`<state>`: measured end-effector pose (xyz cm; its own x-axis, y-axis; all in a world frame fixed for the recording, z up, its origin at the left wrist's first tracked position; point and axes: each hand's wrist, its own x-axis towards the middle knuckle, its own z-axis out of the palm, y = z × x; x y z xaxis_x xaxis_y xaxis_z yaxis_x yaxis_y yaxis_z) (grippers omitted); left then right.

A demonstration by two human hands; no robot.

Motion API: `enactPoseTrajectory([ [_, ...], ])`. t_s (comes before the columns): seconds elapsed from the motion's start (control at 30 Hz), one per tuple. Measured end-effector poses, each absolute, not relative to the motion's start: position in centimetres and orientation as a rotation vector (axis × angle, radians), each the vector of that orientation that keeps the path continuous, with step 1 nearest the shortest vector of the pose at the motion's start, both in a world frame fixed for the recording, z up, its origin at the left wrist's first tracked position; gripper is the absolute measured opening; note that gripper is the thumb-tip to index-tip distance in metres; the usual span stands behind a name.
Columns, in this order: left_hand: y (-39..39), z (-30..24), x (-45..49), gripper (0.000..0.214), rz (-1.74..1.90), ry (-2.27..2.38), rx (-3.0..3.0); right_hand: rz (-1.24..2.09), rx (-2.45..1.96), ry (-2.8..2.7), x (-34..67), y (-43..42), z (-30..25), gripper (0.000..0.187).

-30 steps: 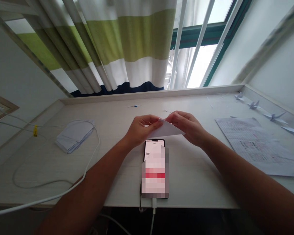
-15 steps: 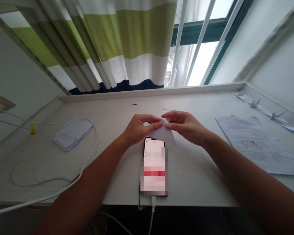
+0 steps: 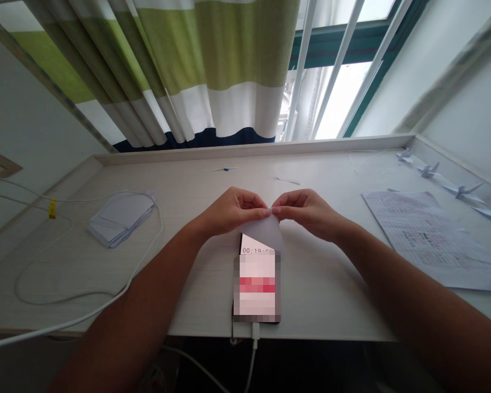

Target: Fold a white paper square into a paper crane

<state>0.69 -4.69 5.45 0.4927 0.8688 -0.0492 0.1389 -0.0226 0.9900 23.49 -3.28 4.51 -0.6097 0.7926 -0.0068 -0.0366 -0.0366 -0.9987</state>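
Between my two hands is a small sheet of white paper [image 3: 262, 229], pinched at its upper edge and hanging towards me. My left hand [image 3: 240, 210] is closed, thumb and fingers pressed on the paper. Closed too, my right hand [image 3: 305, 212] pinches the same edge, its thumb tip almost meeting the left one. Any folds in the sheet are too faint to make out. Just below lies a phone [image 3: 257, 284] with a lit, partly blurred screen; the paper covers its top corner.
A stack of white paper [image 3: 120, 218] lies left, with a white cable [image 3: 161, 224] looping past it. At right are a written sheet [image 3: 421, 234] and several folded paper cranes [image 3: 462, 190]. A charging cable [image 3: 255, 334] runs from the phone over the desk's front edge.
My fingertips have come closer together on the paper's edge. The sheet has turned and now overlaps the phone's top. The whole view has shifted slightly.
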Motion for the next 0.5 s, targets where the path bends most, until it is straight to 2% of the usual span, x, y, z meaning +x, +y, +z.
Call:
enactPoseTrajectory([
  [0.27, -4.77, 6.17, 0.46, 0.031, 0.637, 0.957, 1.567, 1.600, -0.877, -1.690, 23.26, -3.35, 4.24, 0.028],
  [0.5, -4.81, 6.12, 0.59, 0.033, 0.702, 1.048, 1.677, 1.500, -0.918, -1.711, 22.82, -3.41, 4.02, 0.030],
])
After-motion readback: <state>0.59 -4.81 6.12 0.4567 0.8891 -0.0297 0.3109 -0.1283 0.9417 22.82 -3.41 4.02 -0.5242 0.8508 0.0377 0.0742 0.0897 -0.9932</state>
